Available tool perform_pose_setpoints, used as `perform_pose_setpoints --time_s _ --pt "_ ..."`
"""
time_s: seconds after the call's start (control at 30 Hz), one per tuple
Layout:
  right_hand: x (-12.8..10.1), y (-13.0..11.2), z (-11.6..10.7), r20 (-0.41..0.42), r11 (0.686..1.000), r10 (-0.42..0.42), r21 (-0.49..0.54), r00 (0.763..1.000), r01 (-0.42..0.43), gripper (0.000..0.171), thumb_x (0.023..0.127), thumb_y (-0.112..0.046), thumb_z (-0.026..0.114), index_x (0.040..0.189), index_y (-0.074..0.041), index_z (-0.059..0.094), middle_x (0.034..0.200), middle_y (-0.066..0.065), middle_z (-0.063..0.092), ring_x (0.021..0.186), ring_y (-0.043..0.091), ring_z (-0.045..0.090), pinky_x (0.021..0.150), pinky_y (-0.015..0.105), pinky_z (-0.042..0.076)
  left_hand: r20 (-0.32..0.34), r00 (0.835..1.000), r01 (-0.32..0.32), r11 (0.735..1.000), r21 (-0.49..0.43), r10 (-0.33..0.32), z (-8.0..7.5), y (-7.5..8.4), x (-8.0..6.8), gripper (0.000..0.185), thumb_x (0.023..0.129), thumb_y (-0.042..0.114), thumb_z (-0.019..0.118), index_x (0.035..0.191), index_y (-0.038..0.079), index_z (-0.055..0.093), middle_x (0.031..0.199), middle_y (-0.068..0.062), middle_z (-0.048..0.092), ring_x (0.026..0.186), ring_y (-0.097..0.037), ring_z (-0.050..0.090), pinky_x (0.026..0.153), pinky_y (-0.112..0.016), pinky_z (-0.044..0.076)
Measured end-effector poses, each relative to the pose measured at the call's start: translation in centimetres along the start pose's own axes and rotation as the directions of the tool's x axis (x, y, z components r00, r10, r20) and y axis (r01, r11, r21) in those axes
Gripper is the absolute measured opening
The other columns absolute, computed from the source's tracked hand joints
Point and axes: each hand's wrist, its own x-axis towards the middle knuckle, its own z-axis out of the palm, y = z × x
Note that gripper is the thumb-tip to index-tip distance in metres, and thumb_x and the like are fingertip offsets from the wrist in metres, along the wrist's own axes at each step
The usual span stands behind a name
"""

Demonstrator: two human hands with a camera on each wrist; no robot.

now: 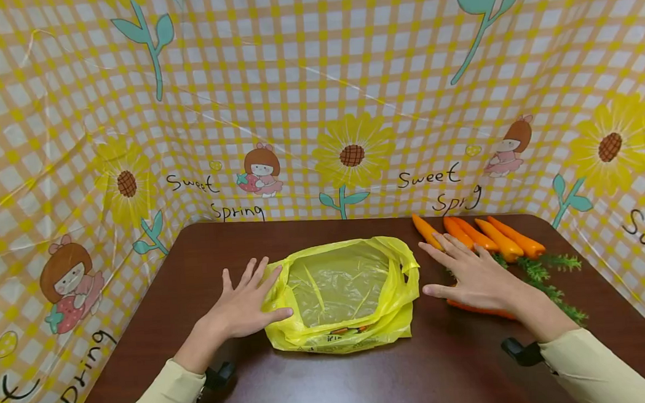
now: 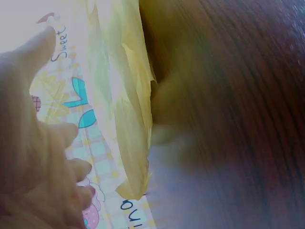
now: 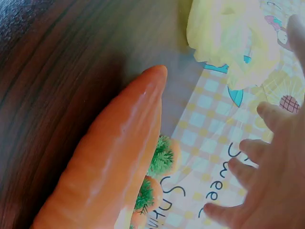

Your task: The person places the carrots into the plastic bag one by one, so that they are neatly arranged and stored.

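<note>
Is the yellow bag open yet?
Open. The yellow bag lies on the table, mouth spread wide, its clear inside showing, apparently empty.

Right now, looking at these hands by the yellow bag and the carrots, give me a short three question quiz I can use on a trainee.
1. True or false: the left hand lies with straight, spread fingers against the side of the yellow plastic bag.
2. Which hand is over a carrot? A) left B) right C) neither
3. Fill in: the carrots lie on the brown ____, on the bag's right.

Key
1. True: fingers are spread and touch the bag's edge, gripping nothing.
2. B: the right hand is spread above an orange carrot, not curled round it.
3. Table.
</note>
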Motion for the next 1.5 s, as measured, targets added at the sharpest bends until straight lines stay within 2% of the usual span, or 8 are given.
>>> perform_pose_setpoints --time_s 0.2,0.47,0.8,0.97,1.07,1.2,1.33,1.5 --pt "0.1 0.9 -0.3 -0.084 0.997 -0.029 0.068 0.996 0.035 0.076 0.092 -0.066 0.059 0.150 -0.018 0.051 0.150 0.017 0.051 0.133 0.043 0.051 0.099 0.064 0.044 -0.086 0.995 -0.043 0.999 0.005 0.043 0.1 0.0 0.7 0.081 0.094 0.060 0.060 0.157 0.016 0.038 0.166 -0.015 0.025 0.155 -0.034 0.020 0.117 -0.069 0.017" --pt "-0.9 1.7 -1.3 -0.083 0.977 -0.038 0.208 0.996 0.055 0.060 0.096 -0.052 0.064 0.142 -0.013 0.059 0.141 0.012 0.061 0.129 0.038 0.056 0.098 0.061 0.046 -0.115 0.990 -0.079 0.997 -0.015 0.077 0.9 0.9 1.3 0.069 0.093 0.055 0.065 0.144 0.009 0.056 0.147 -0.015 0.053 0.133 -0.032 0.054 0.104 -0.050 0.047" --pt "-0.7 2.8 -1.6 -0.146 0.970 -0.077 0.218 0.986 0.108 0.047 0.098 -0.041 0.066 0.138 -0.017 0.063 0.132 0.007 0.068 0.116 0.029 0.065 0.088 0.048 0.053 -0.039 0.997 -0.065 0.998 -0.018 0.065 1.7 0.3 1.3 0.075 0.090 0.055 0.068 0.149 0.011 0.050 0.155 -0.021 0.042 0.142 -0.037 0.044 0.112 -0.051 0.040" --pt "-1.1 3.0 -1.4 -0.121 0.967 -0.084 0.231 0.989 0.110 0.048 0.097 -0.042 0.066 0.138 -0.018 0.062 0.132 0.007 0.067 0.121 0.031 0.063 0.092 0.054 0.051 0.068 0.996 -0.056 0.998 -0.028 0.058 2.3 0.2 0.9 0.081 0.090 0.058 0.067 0.154 0.012 0.044 0.160 -0.020 0.035 0.147 -0.039 0.035 0.114 -0.053 0.036" --pt "-1.6 3.3 -1.6 -0.118 0.970 -0.073 0.224 0.990 0.098 0.046 0.096 -0.040 0.068 0.137 -0.018 0.063 0.131 0.008 0.068 0.116 0.029 0.065 0.087 0.047 0.054 0.111 0.992 -0.053 0.998 -0.031 0.056 2.5 0.3 0.9 0.083 0.091 0.060 0.064 0.155 0.013 0.041 0.162 -0.019 0.031 0.149 -0.038 0.032 0.116 -0.053 0.034" --pt "-1.8 3.8 -2.1 -0.129 0.969 -0.039 0.236 0.991 0.069 0.047 0.096 -0.040 0.069 0.138 -0.021 0.062 0.130 0.007 0.068 0.108 0.026 0.066 0.078 0.033 0.052 0.109 0.993 -0.035 0.999 -0.034 0.039 2.3 0.6 1.4 0.082 0.091 0.058 0.067 0.155 0.015 0.042 0.163 -0.017 0.030 0.150 -0.037 0.030 0.117 -0.053 0.032" --pt "-2.1 4.4 -2.5 -0.129 0.966 -0.006 0.257 0.992 0.039 0.048 0.096 -0.040 0.069 0.139 -0.021 0.061 0.131 0.006 0.068 0.108 0.026 0.065 0.077 0.032 0.052 0.106 0.994 -0.037 0.999 -0.026 0.040 2.2 0.7 1.7 0.082 0.091 0.057 0.067 0.155 0.014 0.042 0.164 -0.017 0.029 0.151 -0.037 0.029 0.118 -0.052 0.030" --pt "-2.9 5.1 -2.7 -0.098 0.959 0.009 0.284 0.995 0.019 0.047 0.097 -0.037 0.068 0.140 -0.019 0.061 0.131 0.011 0.066 0.083 0.008 0.060 0.061 0.027 0.044 0.116 0.992 -0.057 0.998 -0.023 0.059 2.3 0.6 1.5 0.082 0.091 0.058 0.066 0.155 0.013 0.042 0.163 -0.018 0.029 0.150 -0.038 0.029 0.118 -0.054 0.030"
